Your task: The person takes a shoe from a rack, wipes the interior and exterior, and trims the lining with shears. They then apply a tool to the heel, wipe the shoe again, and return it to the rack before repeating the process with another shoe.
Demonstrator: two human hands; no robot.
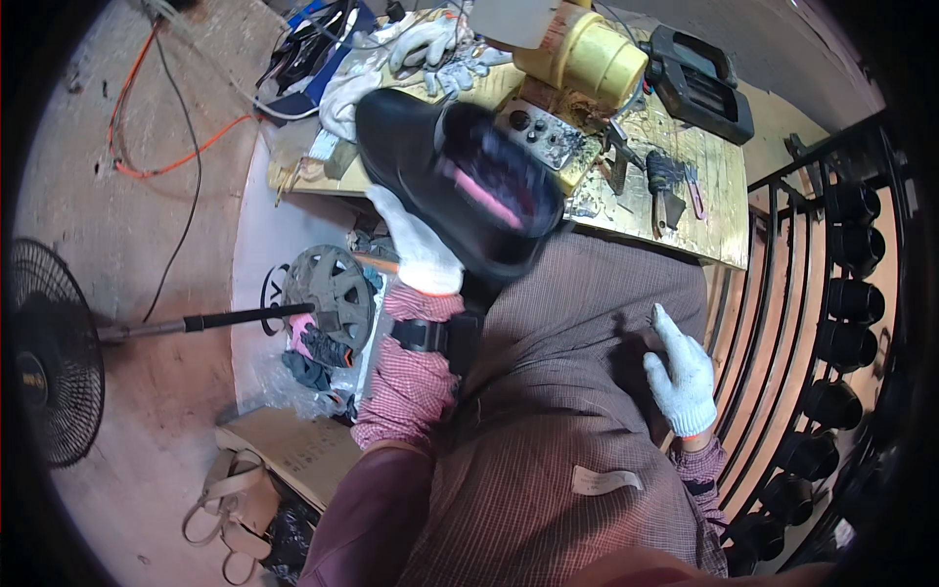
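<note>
My left hand, in a white knit glove, supports a black ankle boot from its near left side. The boot is tilted above my lap and the table's front edge, its opening facing me; a dark lining and a pink strip show inside, blurred by motion. Most fingers of that hand are hidden behind the boot. My right hand, gloved too, hovers over my right thigh with index finger and thumb apart, holding nothing. A brown checked apron covers my lap.
On the wooden table are a yellow cylindrical machine part, a control box, spare gloves and a black frame. Black footwear fills a rack at right. A fan and a cardboard box stand left.
</note>
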